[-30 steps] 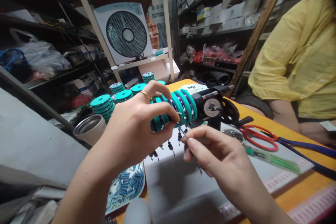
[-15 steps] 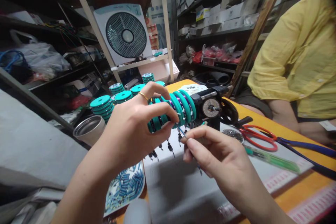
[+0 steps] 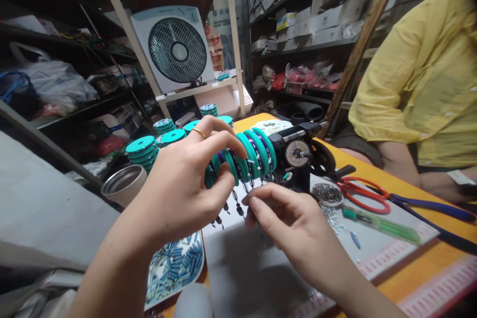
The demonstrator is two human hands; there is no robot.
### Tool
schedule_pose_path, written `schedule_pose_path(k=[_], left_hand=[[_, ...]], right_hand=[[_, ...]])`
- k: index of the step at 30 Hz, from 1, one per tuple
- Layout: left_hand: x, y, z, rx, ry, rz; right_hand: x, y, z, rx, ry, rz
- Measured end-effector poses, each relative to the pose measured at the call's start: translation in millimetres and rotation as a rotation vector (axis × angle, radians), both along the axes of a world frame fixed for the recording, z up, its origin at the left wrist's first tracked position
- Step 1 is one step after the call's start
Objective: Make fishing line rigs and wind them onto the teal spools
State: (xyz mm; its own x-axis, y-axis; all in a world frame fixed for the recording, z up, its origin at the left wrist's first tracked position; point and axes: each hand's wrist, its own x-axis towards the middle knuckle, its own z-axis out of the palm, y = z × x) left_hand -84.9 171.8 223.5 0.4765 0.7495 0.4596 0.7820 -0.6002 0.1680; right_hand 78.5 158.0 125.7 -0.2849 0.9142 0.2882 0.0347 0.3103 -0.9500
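Observation:
Teal ring-shaped spools [image 3: 260, 146] stand side by side in a row, with dark line wound in their grooves. Short lines with small dark beads or swivels [image 3: 237, 204] dangle beneath them. My left hand [image 3: 194, 174], a ring on one finger, reaches over the row; its thumb and index finger are apart, the fingers touching the spools. Just below the row, my right hand [image 3: 286, 218] pinches a thin line between thumb and forefinger; what hangs at its end is hidden. A black winding device [image 3: 298, 151] with a dial and gear adjoins the row's right end.
Stacked teal spools [image 3: 141, 144] and a metal cup [image 3: 124, 184] stand at left. A tray of blue tubes [image 3: 179, 263] lies in front. On the right are a dish of small metal parts [image 3: 328, 194], scissors [image 3: 367, 194] and a green cutter [image 3: 383, 223]. A person in yellow [image 3: 417, 84] sits beyond.
My left thumb and index finger have parted from a pinch and moved slightly left. My right hand has moved left and a little down, still pinching.

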Motion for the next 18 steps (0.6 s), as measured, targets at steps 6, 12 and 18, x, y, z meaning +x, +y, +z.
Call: schedule_pose_path(k=[6, 12, 18], left_hand=[[-3, 6, 0.8, -0.016, -0.04, -0.036], [-7, 15, 7.9, -0.098, -0.073, -0.044], [-9, 23, 11.8, -0.168, -0.142, -0.041]], right_hand=[[-1, 5, -0.4, 0.118, -0.159, -0.073], [-2, 11, -0.2, 0.266, -0.184, -0.151], [-3, 11, 1.1, 0.38, -0.217, -0.212]])
